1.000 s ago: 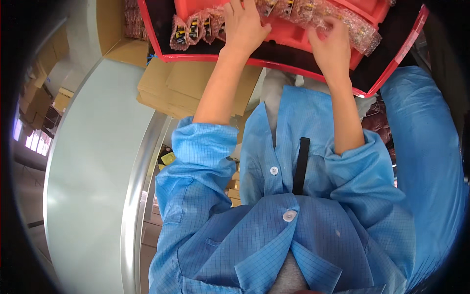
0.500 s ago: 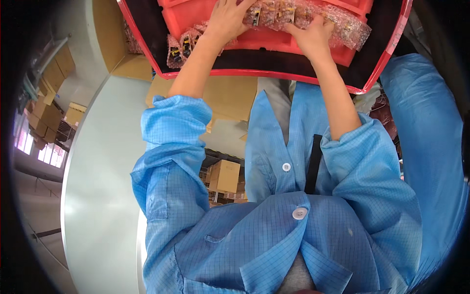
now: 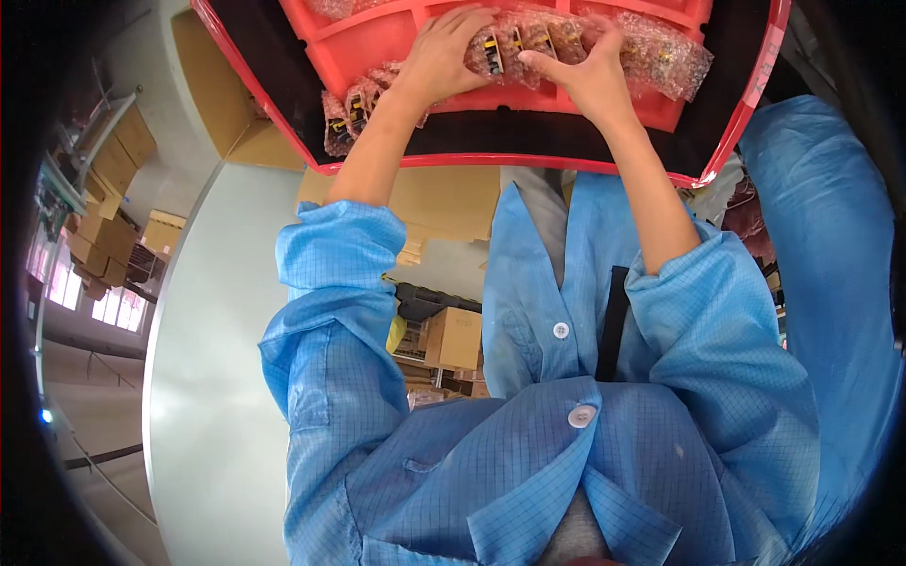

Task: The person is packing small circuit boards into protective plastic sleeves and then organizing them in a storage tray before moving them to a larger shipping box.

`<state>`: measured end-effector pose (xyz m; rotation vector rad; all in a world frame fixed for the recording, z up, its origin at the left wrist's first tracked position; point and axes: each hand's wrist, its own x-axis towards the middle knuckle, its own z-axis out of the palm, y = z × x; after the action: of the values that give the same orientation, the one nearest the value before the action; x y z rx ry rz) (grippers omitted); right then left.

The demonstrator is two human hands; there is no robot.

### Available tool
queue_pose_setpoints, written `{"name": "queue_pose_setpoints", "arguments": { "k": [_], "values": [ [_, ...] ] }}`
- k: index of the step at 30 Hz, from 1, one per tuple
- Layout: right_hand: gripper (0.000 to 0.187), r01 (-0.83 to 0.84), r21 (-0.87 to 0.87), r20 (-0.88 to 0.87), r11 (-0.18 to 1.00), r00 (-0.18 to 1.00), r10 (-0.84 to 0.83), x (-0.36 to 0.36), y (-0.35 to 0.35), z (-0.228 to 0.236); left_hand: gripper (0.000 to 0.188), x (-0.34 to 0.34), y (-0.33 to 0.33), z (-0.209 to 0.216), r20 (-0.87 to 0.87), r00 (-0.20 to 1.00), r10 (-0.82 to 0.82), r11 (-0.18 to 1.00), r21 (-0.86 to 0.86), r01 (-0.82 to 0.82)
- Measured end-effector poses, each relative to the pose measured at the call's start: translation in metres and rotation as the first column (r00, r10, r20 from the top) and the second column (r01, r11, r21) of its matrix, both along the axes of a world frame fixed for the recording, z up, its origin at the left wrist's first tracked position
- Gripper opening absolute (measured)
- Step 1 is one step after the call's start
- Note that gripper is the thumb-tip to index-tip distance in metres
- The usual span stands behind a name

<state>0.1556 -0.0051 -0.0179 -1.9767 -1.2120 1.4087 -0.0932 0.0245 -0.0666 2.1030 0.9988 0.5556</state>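
Observation:
A row of bubble-wrapped circuit boards (image 3: 514, 45) with yellow and black parts stands in a red compartmented tray (image 3: 373, 42). My left hand (image 3: 442, 58) is closed at the left end of this row, its fingers curled over the top. A little to the right, my right hand (image 3: 593, 80) grips the row with the thumb at the near side and the fingers behind the wrap. Fingertips on the far side are partly hidden. More wrapped pieces (image 3: 666, 58) lie right of my right hand, and another wrapped group (image 3: 357, 106) sits beside my left wrist.
The tray sits inside a black-lined box with a red rim (image 3: 491, 158). At the left are an open cardboard box (image 3: 212, 85) and a pale table surface (image 3: 222, 330). Blue cloth (image 3: 826, 217) hangs at the right. Cardboard boxes (image 3: 453, 338) stand on shelving behind.
The view has shifted slightly, showing more of the tray's far side. My right hand's thumb has moved left along the wrapped row, closer to my left hand, which stays at the row.

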Motion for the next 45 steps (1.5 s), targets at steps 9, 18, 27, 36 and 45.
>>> {"name": "queue_pose_setpoints", "arguments": {
  "k": [9, 18, 27, 36, 45],
  "values": [
    [0.081, -0.083, -0.143, -0.025, 0.986, 0.996, 0.08, -0.008, 0.022, 0.029, 0.081, 0.018, 0.004, 0.006, -0.037, 0.999, -0.009, 0.999, 0.037, 0.01],
    [0.109, 0.125, -0.128, -0.08, 0.984, 0.988, -0.136, 0.007, -0.027, 0.025, 0.082, 0.051, 0.008, 0.042, 0.364, 0.931, 0.011, 0.999, -0.047, 0.006],
    [0.102, 0.592, -0.216, 0.165, 0.776, 0.806, -0.569, 0.006, -0.043, 0.018, 0.082, 0.082, 0.025, 0.045, 0.014, 0.986, -0.169, 0.903, -0.399, 0.16],
    [0.077, 0.646, -0.224, -0.23, 0.73, 0.692, -0.684, -0.002, -0.049, 0.027, 0.105, 0.087, 0.04, 0.039, 0.108, 0.994, -0.006, 0.285, -0.953, 0.105],
    [0.08, 0.759, -0.247, -0.335, 0.603, 0.517, -0.788, -0.003, -0.032, 0.021, 0.123, 0.095, 0.062, 0.018, 0.319, 0.945, -0.068, 0.504, -0.807, 0.308]
  ]
}}
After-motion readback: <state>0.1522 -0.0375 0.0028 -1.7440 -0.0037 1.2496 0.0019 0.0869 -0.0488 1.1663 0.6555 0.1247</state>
